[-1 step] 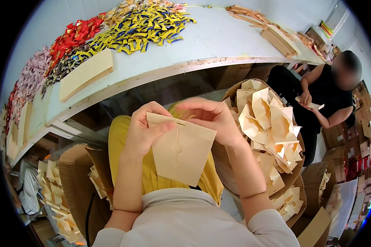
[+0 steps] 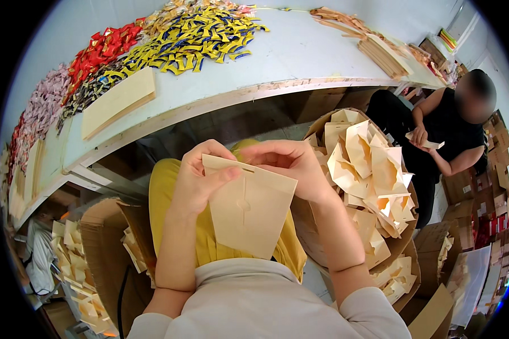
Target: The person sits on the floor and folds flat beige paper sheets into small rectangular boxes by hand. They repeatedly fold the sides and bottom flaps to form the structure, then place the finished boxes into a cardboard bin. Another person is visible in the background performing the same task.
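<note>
A flat cream card packet (image 2: 252,217) hangs upright in front of my lap. It has a narrow slot near its top edge, and a cut line with a small round tab runs down its face. My left hand (image 2: 205,175) grips its upper left corner, thumb on the front and fingers behind. At the upper right edge is my right hand (image 2: 291,166), its fingers bent and pressed together, partly hidden behind the packet's top. Whatever lies between those fingertips cannot be made out.
A large carton (image 2: 408,248) full of folded cream packets (image 2: 373,169) stands on my right. Another carton (image 2: 104,243) is on my left. The white table (image 2: 300,62) ahead bears heaped wrapped sweets (image 2: 192,42) and card stacks (image 2: 119,104). A seated co-worker (image 2: 452,130) holds a packet.
The lower end of the packet has swung very slightly. My left hand keeps its grip, and the right fingers have shifted only a little at the top edge.
</note>
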Tool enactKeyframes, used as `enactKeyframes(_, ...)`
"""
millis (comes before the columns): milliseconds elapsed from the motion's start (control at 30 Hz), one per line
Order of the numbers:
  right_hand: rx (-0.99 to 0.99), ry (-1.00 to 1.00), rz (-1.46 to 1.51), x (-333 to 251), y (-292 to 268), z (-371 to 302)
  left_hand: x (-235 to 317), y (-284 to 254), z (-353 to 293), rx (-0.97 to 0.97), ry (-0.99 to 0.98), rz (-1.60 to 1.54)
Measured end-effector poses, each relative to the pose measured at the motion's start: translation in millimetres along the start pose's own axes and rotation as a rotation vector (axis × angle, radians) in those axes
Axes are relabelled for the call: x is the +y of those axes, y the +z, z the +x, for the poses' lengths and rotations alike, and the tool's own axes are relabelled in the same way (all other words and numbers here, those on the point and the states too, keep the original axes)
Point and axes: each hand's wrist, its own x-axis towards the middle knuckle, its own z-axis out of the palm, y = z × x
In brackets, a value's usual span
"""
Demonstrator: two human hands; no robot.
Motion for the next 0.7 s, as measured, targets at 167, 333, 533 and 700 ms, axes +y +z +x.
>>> enactKeyframes(167,-0.012,0.020,-0.086,4.0,-2.0,2.9,-3.0,2.4,1.3,0.025,-0.041,-0.072)
enactKeyframes(333,0.296,-0.233,-0.784,32.3,-24.0,13.8,-6.3,2.3,6.1,0.450,-0.052,-0.286)
enactKeyframes(533,0.275,0.207,0.489,24.0,-31.5,-11.9,-27.5,-23.4,9.8,0.833,0.083,-0.581)
enactKeyframes(700,0.351,-0.112,0.461,36.7,-13.6,-20.1,-38.7,-14.7,11.1,0.866,0.181,-0.505)
